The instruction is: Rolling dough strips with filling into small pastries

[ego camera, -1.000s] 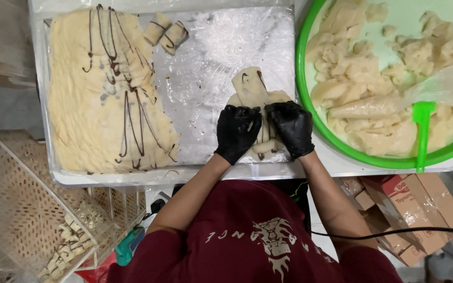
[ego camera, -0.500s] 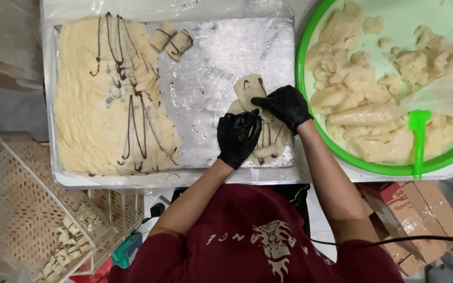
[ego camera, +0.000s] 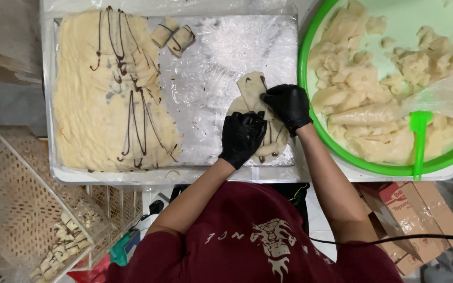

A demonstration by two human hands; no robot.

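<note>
Both my hands wear black gloves and work one pale dough piece (ego camera: pixel 251 89) streaked with chocolate, lying on the plastic-covered tray (ego camera: pixel 211 57). My left hand (ego camera: pixel 242 137) presses down on the near part of the dough. My right hand (ego camera: pixel 287 106) pinches the dough's right edge a little farther away. A large flat dough sheet (ego camera: pixel 108 94) with dark chocolate lines covers the tray's left half. Two small rolled pieces (ego camera: pixel 174 35) lie at the far edge of the tray.
A green round basin (ego camera: pixel 310 126) holding several dough lumps sits at the right, with a green-handled tool (ego camera: pixel 419 141) over its rim. A white mesh basket (ego camera: pixel 22 209) with small cut pieces stands lower left. Cardboard boxes (ego camera: pixel 415 215) and a black cable (ego camera: pixel 394 238) lie lower right.
My right hand has moved away from me along the dough, while my left stayed low; the two hands, side by side a second ago, are now staggered. The dough's far end shows more.
</note>
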